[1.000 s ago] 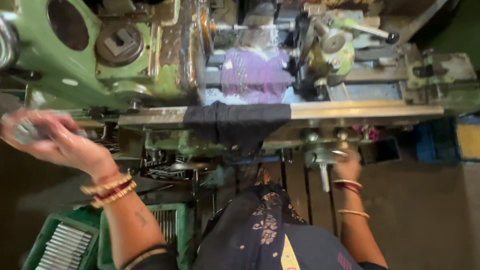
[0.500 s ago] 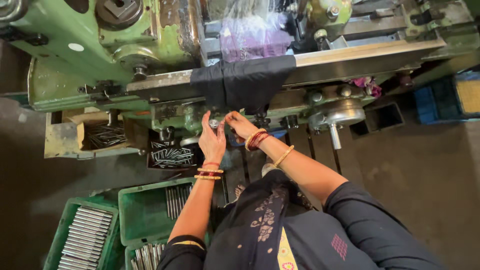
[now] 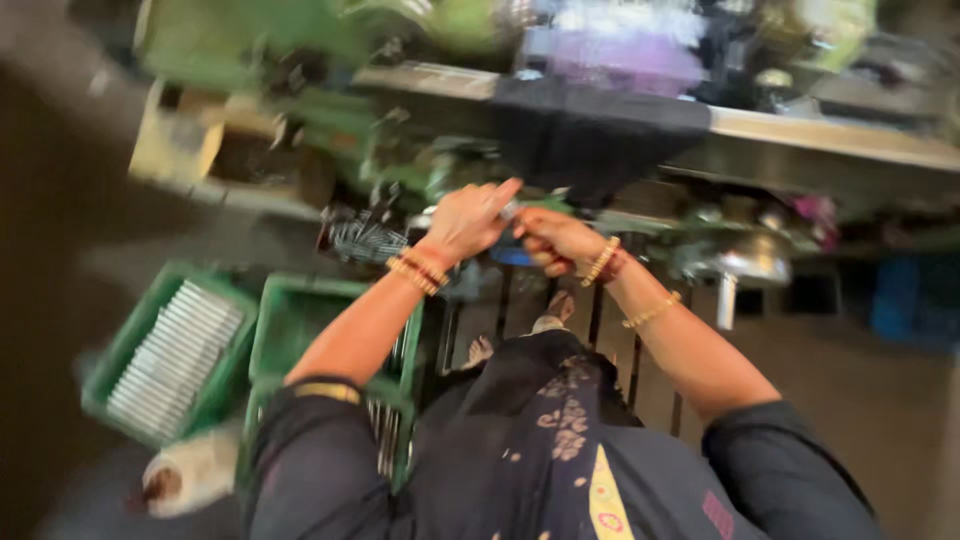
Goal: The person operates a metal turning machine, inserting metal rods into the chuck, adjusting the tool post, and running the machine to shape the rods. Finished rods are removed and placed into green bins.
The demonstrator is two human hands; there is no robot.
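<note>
Head view, heavily blurred by motion. The landmark is the green lathe (image 3: 300, 60) that runs across the top of the frame, with a dark cloth (image 3: 590, 140) draped over its front edge.

Both hands meet just below that cloth, in front of the lathe's lower controls. The left hand (image 3: 470, 218) is curled, fingers closed around a small metal piece (image 3: 510, 210) whose pale tip shows between the two hands. The right hand (image 3: 555, 238) is fisted touching the left one; it seems to close on the same piece or on something beside it, but the blur hides which, so its grip cannot be told for sure. Bangles ring both wrists.

Below and left of the lathe stand two green crates: the outer crate (image 3: 120, 380) holds rows of grey metal rods, the inner crate (image 3: 300, 320) sits just beside the left forearm. A tangle of metal swarf (image 3: 360, 240) lies under the lathe, left of the hands. Right of the hands a handwheel with a hanging lever (image 3: 745, 265) projects from the lathe.

Risks, as a judgement: the small piece could slip from the fingers and drop among the swarf; loose bangles and the draped cloth near lathe parts could snag.
</note>
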